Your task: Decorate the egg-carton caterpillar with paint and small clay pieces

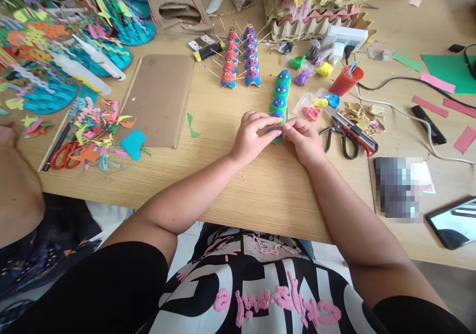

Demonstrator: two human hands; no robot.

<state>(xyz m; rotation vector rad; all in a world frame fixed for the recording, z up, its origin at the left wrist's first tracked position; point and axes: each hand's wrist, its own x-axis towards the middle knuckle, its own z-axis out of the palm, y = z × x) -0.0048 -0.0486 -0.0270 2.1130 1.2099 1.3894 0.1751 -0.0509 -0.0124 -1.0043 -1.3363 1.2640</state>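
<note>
A green and blue egg-carton caterpillar [279, 100] with small faces on its humps lies lengthwise in front of me. At its near end, the thumb and index finger of my left hand [250, 134] grip the sides of the last humps. My right hand [304, 139] touches the same end from the right, its thumb and fingertips pinched together. Whatever sits between those right fingertips is too small to make out. Beyond stand a red and blue caterpillar [230, 58] and a purple and blue one [252, 58], with pin-like sticks poking out.
Right of my hands lie black-handled scissors [348, 145], a red utility knife [359, 134], bagged clay [311, 112] and a red cup [345, 79]. Leftward are a cardboard sheet [158, 98], paper scraps [92, 138] and glue bottles [80, 71]. Another person's arm [18, 190] rests at far left.
</note>
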